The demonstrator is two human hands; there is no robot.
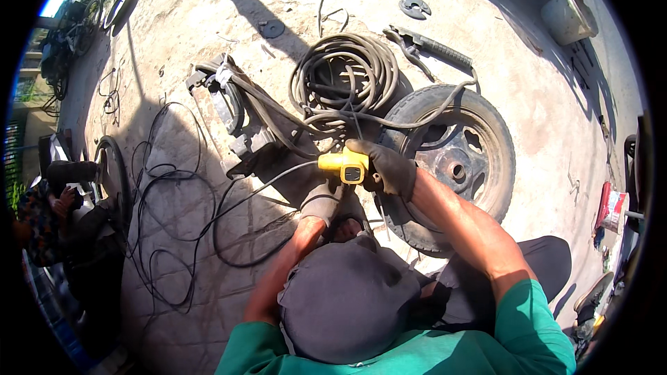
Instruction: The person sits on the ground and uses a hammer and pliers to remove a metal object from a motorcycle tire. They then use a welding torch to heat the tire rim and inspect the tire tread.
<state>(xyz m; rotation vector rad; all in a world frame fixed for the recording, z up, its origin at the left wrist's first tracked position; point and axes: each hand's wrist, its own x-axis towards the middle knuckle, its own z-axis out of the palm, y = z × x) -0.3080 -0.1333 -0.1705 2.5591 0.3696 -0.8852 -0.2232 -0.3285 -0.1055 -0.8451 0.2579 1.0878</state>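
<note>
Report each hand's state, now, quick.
Left hand, in a greyish glove: just below the yellow blocky corded tool; fingers hidden, open or closed cannot be told.
Right hand, in a dark glove: closed, holding the tool.

Handheld tool point(333, 160) yellow, square end point(353, 174) black. Gloves point(393, 169) grey-brown. Sleeves point(531, 326) green. Far-left clothing point(36, 226) perhaps camouflage-patterned.

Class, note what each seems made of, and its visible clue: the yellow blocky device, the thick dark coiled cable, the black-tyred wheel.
Yellow blocky device: probably smooth moulded plastic, given its even colour and rounded edges.
Thick dark coiled cable: likely matte rubber or plastic sheathing, bending in loops.
Black-tyred wheel: tyre apparently rubber, dark and matte; hub probably worn metal, dully shining.
</note>
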